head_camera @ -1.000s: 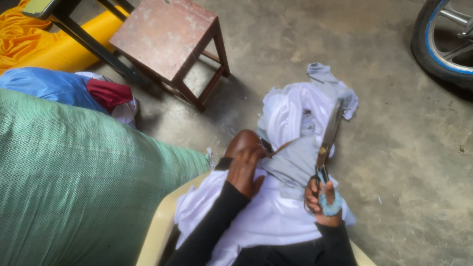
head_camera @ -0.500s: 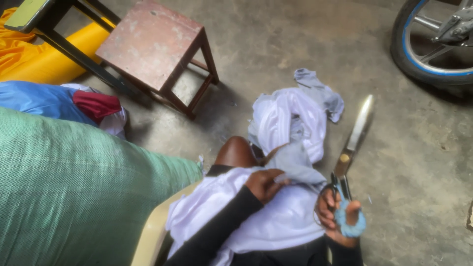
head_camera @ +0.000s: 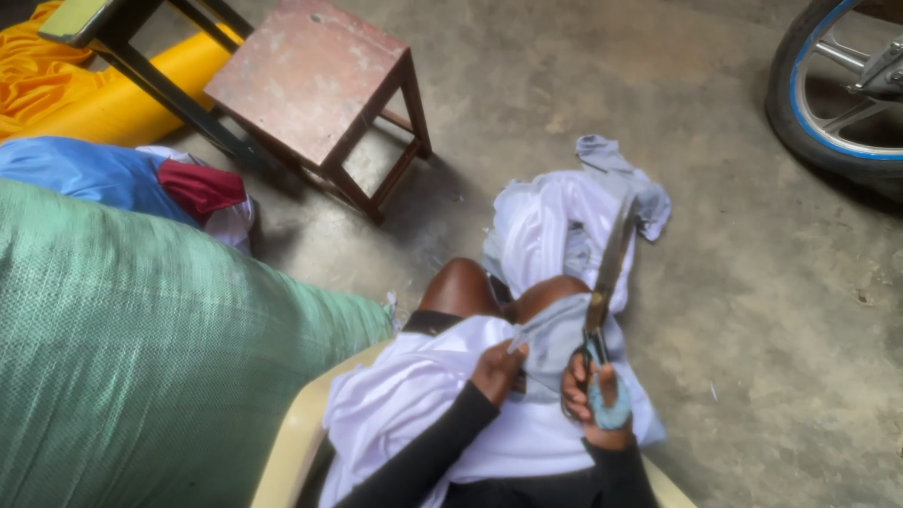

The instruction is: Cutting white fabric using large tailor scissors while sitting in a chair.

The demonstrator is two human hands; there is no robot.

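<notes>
From the head view, my right hand has its grip clenched through the blue-wrapped handles of the long steel scissors, blades pointing away toward the far floor. My left hand pinches the grey cloth piece lying on the white fabric across my lap. I'd judge it best to pull the grey cloth taut and keep my fingers clear of the blades.

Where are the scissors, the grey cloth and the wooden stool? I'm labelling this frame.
scissors (head_camera: 609, 259): head view, on the long blade.
grey cloth (head_camera: 550, 343): head view, on its middle, over the lap.
wooden stool (head_camera: 306, 71): head view, on its reddish seat.
</notes>
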